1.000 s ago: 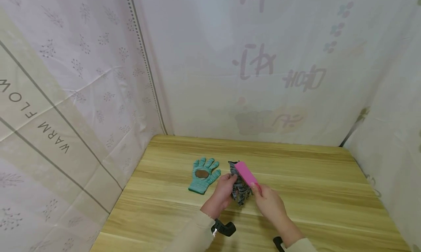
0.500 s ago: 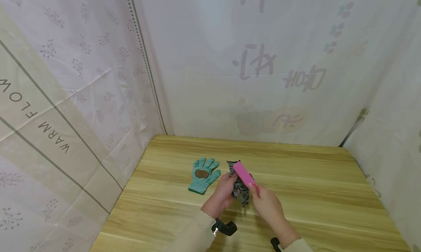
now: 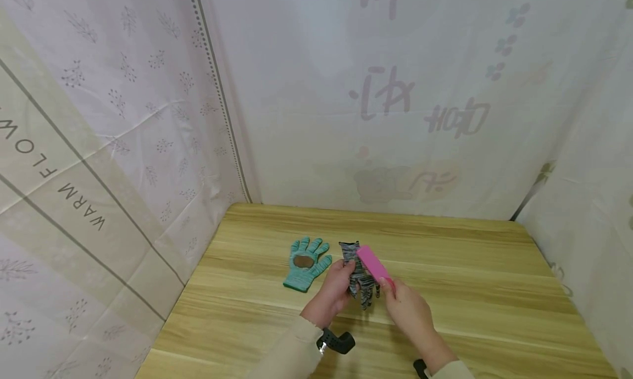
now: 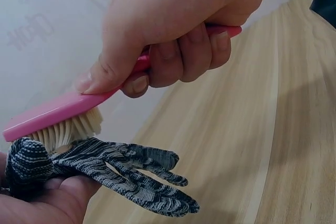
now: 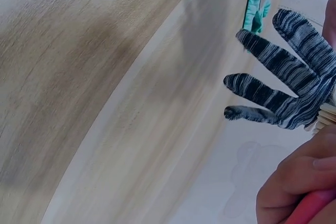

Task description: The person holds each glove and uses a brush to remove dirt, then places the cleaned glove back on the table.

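Observation:
A black-and-grey striped knit glove (image 3: 365, 283) is gripped by my left hand (image 3: 338, 285), its fingers dangling toward me and its cuff pointing away. My right hand (image 3: 409, 310) holds a pink brush (image 3: 374, 263) by the handle. In the left wrist view the pale bristles (image 4: 68, 132) of the brush touch the glove's palm side, and my right fingers wrap the handle. The right wrist view shows the glove's striped fingers (image 5: 262, 95) spread out beside the bristles. A brownish patch on the glove is mostly covered by the brush.
On the wooden table (image 3: 470, 280), left of my hands, lies a teal knit glove (image 3: 299, 277) with a brown patch on its palm. Printed cloth hangs (image 3: 306, 121) behind the table and on both sides. A black wrist strap (image 3: 337, 341) is on my left wrist.
The pink brush has shifted back and forth slightly over the striped glove and now sits a little further right. The striped glove has swung slightly. The teal glove has stayed put.

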A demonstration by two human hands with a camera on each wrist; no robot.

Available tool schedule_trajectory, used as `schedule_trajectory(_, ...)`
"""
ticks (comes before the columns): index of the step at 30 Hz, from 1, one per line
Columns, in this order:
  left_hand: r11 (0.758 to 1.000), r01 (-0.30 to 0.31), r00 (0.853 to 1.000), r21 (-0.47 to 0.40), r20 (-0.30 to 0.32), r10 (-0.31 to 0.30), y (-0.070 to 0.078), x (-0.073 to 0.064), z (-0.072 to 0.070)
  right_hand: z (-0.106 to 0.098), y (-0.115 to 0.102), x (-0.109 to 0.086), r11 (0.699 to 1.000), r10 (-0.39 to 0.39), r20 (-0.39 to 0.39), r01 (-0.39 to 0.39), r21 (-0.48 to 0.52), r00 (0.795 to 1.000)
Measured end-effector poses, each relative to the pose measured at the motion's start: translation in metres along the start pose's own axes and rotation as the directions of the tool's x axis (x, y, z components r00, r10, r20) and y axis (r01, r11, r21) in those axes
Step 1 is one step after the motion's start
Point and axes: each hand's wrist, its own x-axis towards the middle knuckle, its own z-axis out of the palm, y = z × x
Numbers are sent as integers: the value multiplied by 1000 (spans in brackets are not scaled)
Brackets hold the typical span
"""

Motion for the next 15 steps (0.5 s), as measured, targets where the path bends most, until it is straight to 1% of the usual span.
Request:
schedule_trajectory(4, 1000, 2, 1000, -6, 8, -2, 0, -1, -1, -1, 3, 1, 1000, -7, -4, 7, -16, 1000)
schedule_trajectory(9, 1000, 6, 1000, 0, 2, -6, 1, -2, -1, -3, 4, 1, 1000, -1, -7, 1, -20, 1000)
schedule_trajectory(15, 1000, -7, 1000, 12, 9, 6, 1, -3, -3, -3, 6, 1, 1000, 3, -9, -3, -23, 1000)
